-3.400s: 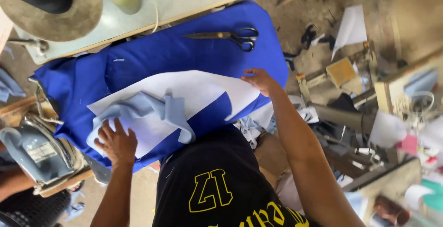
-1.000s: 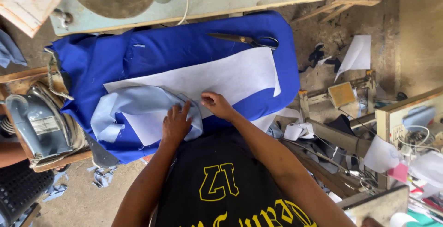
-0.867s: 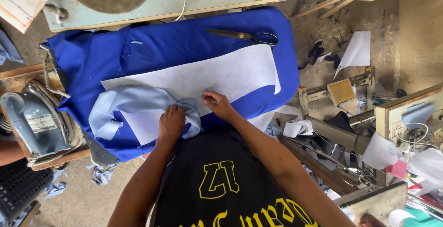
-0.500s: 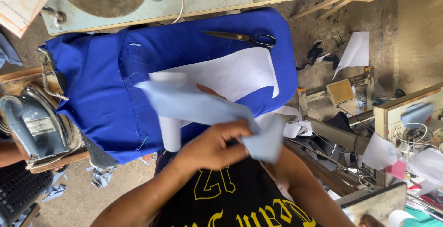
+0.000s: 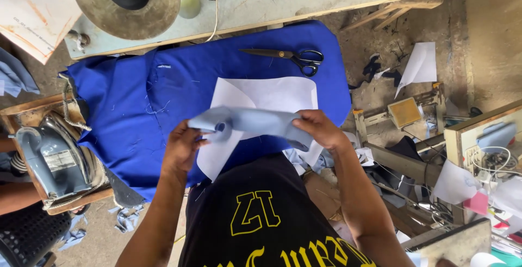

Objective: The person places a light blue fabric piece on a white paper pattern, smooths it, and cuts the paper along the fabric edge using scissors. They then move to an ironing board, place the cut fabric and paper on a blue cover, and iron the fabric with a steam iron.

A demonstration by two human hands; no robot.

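Both forearms reach up from the bottom of the frame, bare from the elbow, and angle inward so the hands sit level with each other in front of the torso. The left hand [image 5: 182,148] is raised with its back to the camera, fingers curled closed in a pinch at the tips. The right hand [image 5: 319,130] mirrors it, knuckles up, fingers folded into a firm grip, wrist slightly bent.
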